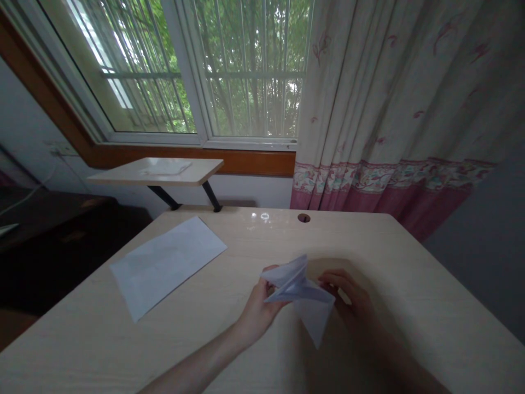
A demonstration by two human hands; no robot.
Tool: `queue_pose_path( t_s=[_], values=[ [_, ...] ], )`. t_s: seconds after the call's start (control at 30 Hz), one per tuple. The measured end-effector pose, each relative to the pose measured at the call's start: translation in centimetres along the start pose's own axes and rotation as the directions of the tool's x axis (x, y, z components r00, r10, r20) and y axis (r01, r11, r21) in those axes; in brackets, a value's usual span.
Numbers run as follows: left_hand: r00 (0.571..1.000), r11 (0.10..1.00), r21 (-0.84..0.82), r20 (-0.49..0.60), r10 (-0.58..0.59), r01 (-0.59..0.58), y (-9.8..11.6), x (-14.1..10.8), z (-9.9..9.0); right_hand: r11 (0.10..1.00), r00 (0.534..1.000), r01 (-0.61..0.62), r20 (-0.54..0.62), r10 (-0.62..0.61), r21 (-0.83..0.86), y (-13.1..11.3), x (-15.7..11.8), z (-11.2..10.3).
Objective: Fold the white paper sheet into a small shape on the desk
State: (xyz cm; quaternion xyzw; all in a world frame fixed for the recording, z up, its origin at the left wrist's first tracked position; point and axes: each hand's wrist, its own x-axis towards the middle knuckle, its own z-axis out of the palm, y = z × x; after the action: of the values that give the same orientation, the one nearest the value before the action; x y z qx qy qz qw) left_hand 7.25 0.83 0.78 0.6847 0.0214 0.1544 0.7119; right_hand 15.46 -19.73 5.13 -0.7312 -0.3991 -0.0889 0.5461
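A folded white paper piece [301, 293] with several pointed flaps is held above the desk, one flap pointing down toward me. My left hand [262, 306] grips its left side, thumb and fingers closed around the folds. On the other side, my right hand [346, 293] has its fingers curled and pinched at the right-hand flap. The right fingertips are partly hidden in shadow, though they appear to touch the paper's edge.
White paper sheets [168, 265] lie on the left of the pale wooden desk [246, 355]. Behind them a small raised shelf [209, 167] stands on black supports, with a thin white item [170, 168] on it. A round cable hole [304, 218] is near the back edge, before the curtain [369, 137].
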Motion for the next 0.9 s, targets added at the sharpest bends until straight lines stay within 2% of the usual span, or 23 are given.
queue_pose_path(
  t_s=[0.1, 0.17, 0.27, 0.33, 0.5, 0.6, 0.73, 0.83, 0.9],
  values=[
    [0.998, 1.0, -0.013, 0.065, 0.02, -0.019, 0.0, -0.2, 0.0, 0.992, 0.992, -0.098, 0.082, 0.092, 0.079, -0.6, 0.1, -0.3],
    [0.992, 1.0, -0.022, 0.124, 0.021, -0.018, -0.1, -0.4, 0.0, 0.968, 0.961, -0.232, 0.178, 0.212, 0.099, -0.9, 0.3, -0.4],
    [0.979, 0.999, -0.028, 0.201, 0.026, -0.021, -0.2, -0.5, 0.1, 0.864, 0.846, -0.502, 0.23, 0.481, 0.04, -1.0, 0.8, -0.2],
    [0.973, 0.999, -0.022, 0.229, 0.033, -0.029, -0.3, -0.5, 0.1, 0.814, 0.787, -0.58, 0.231, 0.573, -0.043, -0.7, 1.0, 0.2],
    [0.975, 1.0, -0.02, 0.224, -0.003, 0.008, -1.1, -0.6, 0.0, 0.775, 0.762, -0.582, 0.167, 0.625, -0.245, -0.8, 1.0, 1.3],
    [0.976, 1.0, -0.007, 0.218, -0.016, 0.018, -1.3, -0.6, 0.1, 0.745, 0.737, -0.601, 0.159, 0.657, -0.29, -1.2, 1.1, 1.6],
    [0.99, 0.998, -0.045, 0.132, 0.046, -0.041, -0.9, -0.5, 0.6, 0.743, 0.713, -0.633, 0.21, 0.669, -0.217, -0.9, 1.2, 1.2],
    [0.998, 0.997, -0.058, 0.027, 0.053, -0.052, -0.3, -0.5, 0.7, 0.762, 0.721, -0.64, 0.266, 0.64, -0.098, -0.6, 0.9, 0.9],
    [0.999, 0.998, -0.032, -0.001, 0.05, -0.05, 0.2, -0.5, 0.5, 0.783, 0.743, -0.622, 0.297, 0.6, -0.026, -0.5, 0.6, 0.8]
  ],
)
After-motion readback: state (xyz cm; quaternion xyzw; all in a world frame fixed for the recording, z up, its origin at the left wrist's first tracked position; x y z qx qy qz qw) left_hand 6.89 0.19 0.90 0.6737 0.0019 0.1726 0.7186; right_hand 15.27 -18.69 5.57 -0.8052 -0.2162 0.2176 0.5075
